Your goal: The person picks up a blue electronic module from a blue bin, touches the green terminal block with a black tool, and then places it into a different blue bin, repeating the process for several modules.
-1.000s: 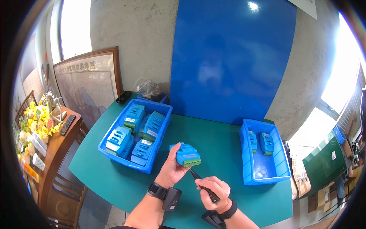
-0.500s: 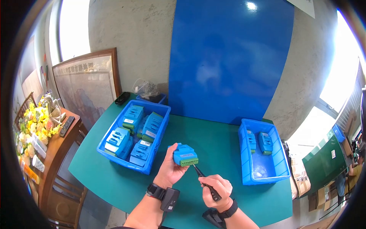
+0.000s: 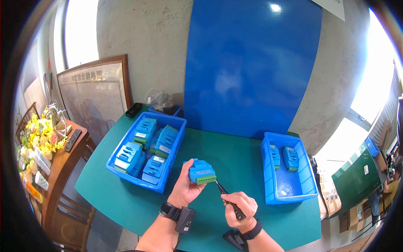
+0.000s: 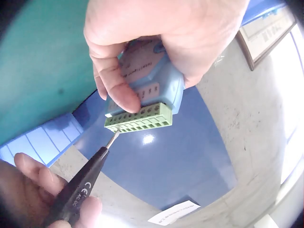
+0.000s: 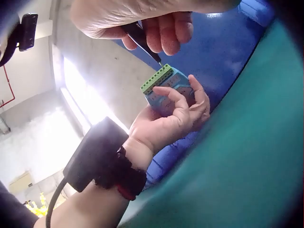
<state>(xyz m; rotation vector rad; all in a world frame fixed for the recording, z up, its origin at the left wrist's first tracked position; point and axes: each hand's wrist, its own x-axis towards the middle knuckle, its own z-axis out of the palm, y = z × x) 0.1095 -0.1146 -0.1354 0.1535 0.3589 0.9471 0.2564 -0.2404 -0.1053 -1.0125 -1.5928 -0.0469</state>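
My left hand (image 3: 184, 190) grips a blue electronic module (image 3: 200, 171) by its sides, above the table. A green terminal block (image 4: 142, 118) runs along the module's edge, with a row of screw heads and a row of square openings. In the left wrist view, one fingertip lies against the block. My right hand (image 3: 241, 208) holds a black test pen (image 4: 78, 187) marked CE and AC DC, its fingers curled round the handle. The pen's thin metal tip (image 4: 113, 140) meets the block near one end, at the openings. In the right wrist view the block (image 5: 156, 79) faces the pen.
On the green table (image 3: 235, 155), a blue bin (image 3: 136, 183) at left holds several similar modules. A second blue bin (image 3: 294, 198) at right holds two. Behind the left bin are a small blue container with a plastic bag (image 3: 159, 100) and a black object (image 3: 134, 110).
The pen's tip has moved rightward along the terminal block, from about its middle to its right end. The module has shifted slightly left in the head view, still in my left hand.
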